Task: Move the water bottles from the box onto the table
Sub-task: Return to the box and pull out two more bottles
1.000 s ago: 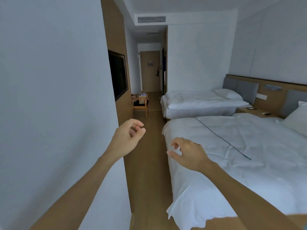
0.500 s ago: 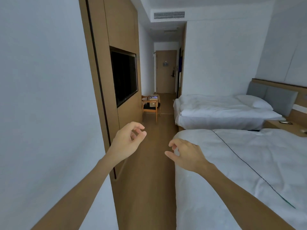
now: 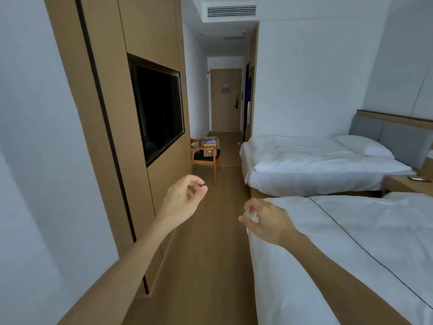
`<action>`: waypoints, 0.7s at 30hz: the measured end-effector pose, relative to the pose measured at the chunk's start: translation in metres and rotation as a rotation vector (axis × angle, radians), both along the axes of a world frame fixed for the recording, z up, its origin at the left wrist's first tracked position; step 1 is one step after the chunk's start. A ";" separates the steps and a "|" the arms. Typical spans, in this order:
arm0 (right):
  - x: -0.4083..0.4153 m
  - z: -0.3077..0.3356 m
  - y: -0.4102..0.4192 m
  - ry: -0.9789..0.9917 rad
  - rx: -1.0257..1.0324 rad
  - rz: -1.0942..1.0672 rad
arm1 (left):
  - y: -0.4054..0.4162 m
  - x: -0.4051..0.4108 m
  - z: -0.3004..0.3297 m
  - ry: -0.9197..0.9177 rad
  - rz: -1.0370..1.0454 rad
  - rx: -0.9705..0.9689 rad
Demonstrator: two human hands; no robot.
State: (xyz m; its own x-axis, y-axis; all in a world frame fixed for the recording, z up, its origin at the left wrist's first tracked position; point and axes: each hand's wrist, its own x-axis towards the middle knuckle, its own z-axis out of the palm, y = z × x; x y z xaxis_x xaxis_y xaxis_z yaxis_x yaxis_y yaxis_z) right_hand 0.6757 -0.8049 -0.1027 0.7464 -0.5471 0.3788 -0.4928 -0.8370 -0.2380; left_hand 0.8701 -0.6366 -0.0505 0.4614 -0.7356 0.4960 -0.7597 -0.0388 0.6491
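The box [image 3: 210,141] sits far down the room on a wooden chair [image 3: 206,158], which stands against the left wall just past the wood panelling. It looks like plain cardboard, open at the top, with something bluish and glinting inside; at this distance the contents are too small to make out singly.

Between here and the chair runs a strip of bare wooden floor [image 3: 210,254]. Its left edge is the wood-panelled wall with a dark television [image 3: 157,109] set flush in it. Its right edge is the side of the near bed [image 3: 339,254], whose white cover hangs down to the floor, and beyond that the foot of the far bed [image 3: 316,160]. The chair juts into the strip from the left. Past it the passage leads to a closed door [image 3: 226,99].

Both arms are raised ahead. The left hand [image 3: 181,200] is held out over the floor, fingers loosely curled with thumb and forefinger near each other, holding nothing. The right hand [image 3: 267,221] hovers at the corner of the near bed, fingers loosely bent, also holding nothing.
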 end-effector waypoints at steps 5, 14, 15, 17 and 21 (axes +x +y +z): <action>0.063 -0.001 -0.081 -0.019 -0.016 -0.031 | -0.091 0.067 0.004 -0.034 -0.031 -0.018; 0.173 -0.005 -0.251 -0.032 -0.040 -0.032 | -0.249 0.184 -0.012 -0.016 -0.059 -0.039; 0.186 -0.005 -0.273 -0.034 -0.044 -0.027 | -0.268 0.197 -0.012 -0.013 -0.057 -0.035; 0.212 -0.005 -0.316 -0.038 -0.029 -0.012 | -0.308 0.222 -0.011 0.000 -0.048 -0.017; 0.264 -0.007 -0.395 -0.029 -0.018 0.011 | -0.382 0.268 -0.005 0.020 -0.025 0.015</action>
State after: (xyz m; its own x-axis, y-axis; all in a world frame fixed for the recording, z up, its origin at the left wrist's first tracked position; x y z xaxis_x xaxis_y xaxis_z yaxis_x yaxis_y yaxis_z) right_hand 0.9398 -1.2003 -0.1100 0.7412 -0.5319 0.4096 -0.4765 -0.8466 -0.2371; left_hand 1.1380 -1.0185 -0.0556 0.4527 -0.7544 0.4754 -0.7472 -0.0300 0.6639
